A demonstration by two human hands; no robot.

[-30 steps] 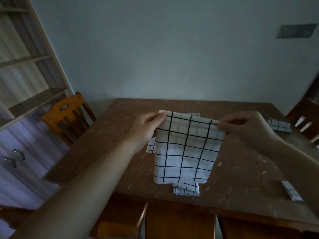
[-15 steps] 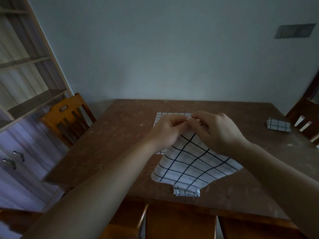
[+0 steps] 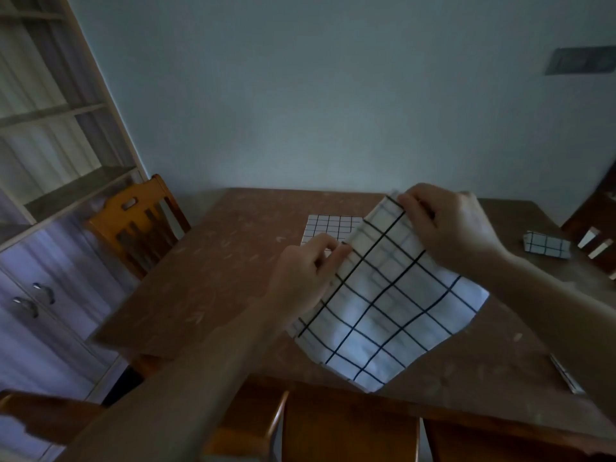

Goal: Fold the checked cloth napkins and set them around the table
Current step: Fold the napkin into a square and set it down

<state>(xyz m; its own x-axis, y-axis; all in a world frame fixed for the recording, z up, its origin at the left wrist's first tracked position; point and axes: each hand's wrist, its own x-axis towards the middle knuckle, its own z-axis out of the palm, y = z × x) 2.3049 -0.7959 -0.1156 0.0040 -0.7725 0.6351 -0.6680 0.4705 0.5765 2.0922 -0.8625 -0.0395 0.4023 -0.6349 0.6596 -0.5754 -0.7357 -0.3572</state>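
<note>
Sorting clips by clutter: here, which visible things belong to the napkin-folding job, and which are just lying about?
Job:
- large white black-checked cloth napkin, pinched by left hand and right hand
- flat small-checked napkin behind it
- folded checked napkin at far right
- folded napkin at near right edge
- brown wooden table

Lying about:
- orange wooden chair
- shelf cabinet
- wall plate

Above the brown table [image 3: 206, 288], the left hand [image 3: 301, 278] and right hand [image 3: 446, 228] pinch the top edge of a checked napkin [image 3: 383, 301], held up aslant, with a flat napkin [image 3: 328, 226] behind and a folded napkin [image 3: 546, 245] near the right edge.
</note>
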